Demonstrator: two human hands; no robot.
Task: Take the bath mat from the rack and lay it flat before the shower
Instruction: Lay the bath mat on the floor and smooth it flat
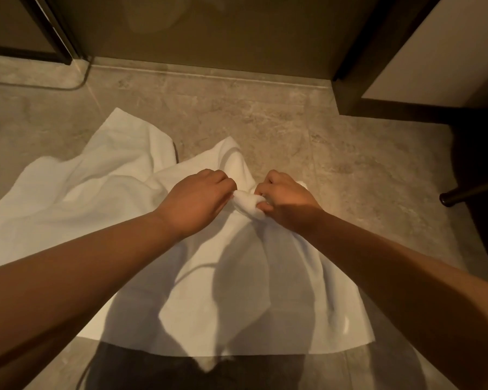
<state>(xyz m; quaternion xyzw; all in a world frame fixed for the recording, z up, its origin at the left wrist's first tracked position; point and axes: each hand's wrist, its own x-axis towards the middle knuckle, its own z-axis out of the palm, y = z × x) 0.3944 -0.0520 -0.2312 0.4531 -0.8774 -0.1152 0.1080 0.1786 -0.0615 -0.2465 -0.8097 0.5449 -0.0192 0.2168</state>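
A white bath mat (102, 187) is spread crumpled over the stone floor in front of the shower threshold (209, 71). Its left part lies on the floor with folds; the middle is bunched and lifted. My left hand (197, 201) and my right hand (288, 201) sit close together at the centre, both pinching the same bunched fold of the mat. The near part of the mat hangs down from that fold toward my legs. The rack is out of view.
The glass shower door and its dark frame (54, 32) stand at the far left. A white cabinet (440, 52) juts in at the upper right, with a dark furniture leg (471, 192) below it. Bare stone floor (350, 153) lies right of the mat.
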